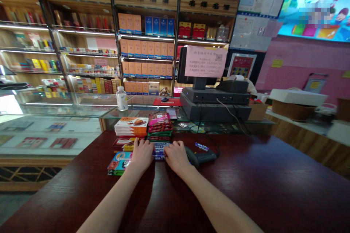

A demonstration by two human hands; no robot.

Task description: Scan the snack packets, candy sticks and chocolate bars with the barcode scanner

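Both hands rest on a dark red wooden counter (246, 189) in front of stacks of snack packets. My left hand (142, 153) lies palm down, fingers curled onto a blue-and-white packet (159, 150), beside flat colourful packets (119, 162). My right hand (176, 154) grips the same blue-and-white packet from the right, fingers bent over its edge. Behind the hands stand a stack of orange-and-white boxes (131, 126) and a stack of pink, red and green packets (160, 127). A black barcode scanner (201, 157) lies just right of my right hand.
A cash register with a monitor and a pink notice (205, 62) stands at the back right. A clear bottle (121, 98) sits on the glass display case (54, 116). Lit shelves of boxed goods (147, 49) fill the wall. A small purple item (201, 146) lies near the scanner cable.
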